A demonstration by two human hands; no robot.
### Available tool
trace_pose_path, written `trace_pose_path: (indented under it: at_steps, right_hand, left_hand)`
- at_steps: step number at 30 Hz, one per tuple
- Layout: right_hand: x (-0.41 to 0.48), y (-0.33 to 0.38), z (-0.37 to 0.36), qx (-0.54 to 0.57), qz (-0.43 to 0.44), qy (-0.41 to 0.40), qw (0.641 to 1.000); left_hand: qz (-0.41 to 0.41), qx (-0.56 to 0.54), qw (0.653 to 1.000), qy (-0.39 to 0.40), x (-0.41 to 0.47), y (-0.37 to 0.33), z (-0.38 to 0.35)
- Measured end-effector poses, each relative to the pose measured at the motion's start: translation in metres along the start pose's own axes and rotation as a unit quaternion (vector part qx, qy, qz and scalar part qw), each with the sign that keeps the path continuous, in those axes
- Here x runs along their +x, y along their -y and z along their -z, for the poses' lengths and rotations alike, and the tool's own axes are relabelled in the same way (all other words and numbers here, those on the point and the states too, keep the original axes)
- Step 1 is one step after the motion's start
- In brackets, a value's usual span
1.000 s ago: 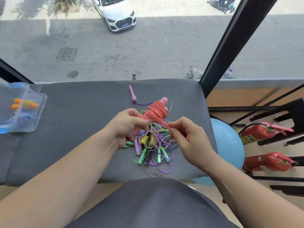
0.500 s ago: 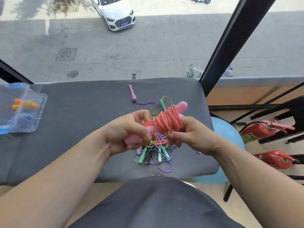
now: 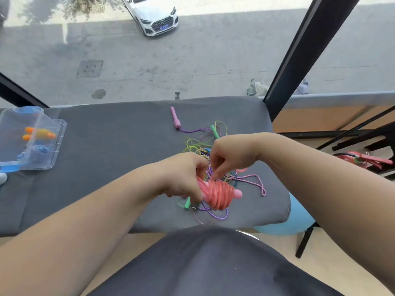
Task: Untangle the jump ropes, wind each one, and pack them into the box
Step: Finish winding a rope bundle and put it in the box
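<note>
My left hand [image 3: 183,177] grips the pink handles of the coral-pink jump rope [image 3: 217,194], whose cord is wound round them in a thick bundle. My right hand [image 3: 226,157] reaches down from above, fingers curled and pinching at the cord on top of the bundle. Under both hands a tangle of purple, yellow and green ropes [image 3: 205,146] lies on the grey cushion [image 3: 119,159]. A loose pink-purple handle [image 3: 175,117] lies further back. The clear plastic box [image 3: 32,137] stands at the far left, holding an orange-handled rope and a blue-and-white one.
A braided pink cord [image 3: 256,181] trails to the right near the cushion's edge. A black window post [image 3: 299,50] rises at the back right. Red fire extinguishers [image 3: 367,160] and a blue ball [image 3: 299,221] sit beyond the right edge.
The wound pink bundle has moved down and toward me. My right hand left the bundle's underside and now comes at it from above. The tangle behind is more exposed.
</note>
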State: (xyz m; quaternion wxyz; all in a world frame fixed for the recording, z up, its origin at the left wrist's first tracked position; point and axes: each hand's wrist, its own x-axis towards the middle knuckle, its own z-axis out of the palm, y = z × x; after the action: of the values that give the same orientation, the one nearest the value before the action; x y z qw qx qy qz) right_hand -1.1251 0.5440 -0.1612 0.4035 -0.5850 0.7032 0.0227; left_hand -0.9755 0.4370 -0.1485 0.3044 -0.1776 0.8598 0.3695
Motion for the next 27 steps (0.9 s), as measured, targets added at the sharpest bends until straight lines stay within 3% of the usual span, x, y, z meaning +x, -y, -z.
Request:
trace_pose_path:
  at_steps: [3, 8, 12, 14, 17, 23, 27]
  right_hand:
    - [0.006, 0.006, 0.001, -0.036, -0.017, -0.028, 0.999]
    - [0.011, 0.025, -0.010, -0.033, -0.080, -0.156, 0.984]
    - [0.010, 0.030, -0.027, 0.075, -0.114, -0.275, 0.952]
    - [0.005, 0.033, -0.040, 0.132, -0.101, -0.334, 0.928]
    - [-0.003, 0.035, -0.057, 0.203, -0.061, -0.413, 0.886]
    - [-0.026, 0.028, -0.071, 0.407, 0.006, -0.471, 0.783]
    - [-0.039, 0.029, -0.075, 0.545, 0.046, -0.460, 0.700]
  left_hand:
    - [0.018, 0.052, 0.998, -0.044, 0.007, 0.005, -0.003]
    - [0.019, 0.072, 0.984, -0.159, 0.018, 0.013, 0.000]
    - [0.047, -0.033, 0.967, -0.250, 0.026, 0.022, 0.006]
    - [0.073, -0.151, 0.949, -0.268, 0.030, 0.027, 0.009]
    - [0.083, -0.356, 0.898, -0.246, 0.028, 0.028, 0.010]
    - [0.057, -0.566, 0.793, -0.220, 0.021, 0.020, 0.017]
    - [0.007, -0.599, 0.787, -0.149, 0.007, 0.011, 0.020]
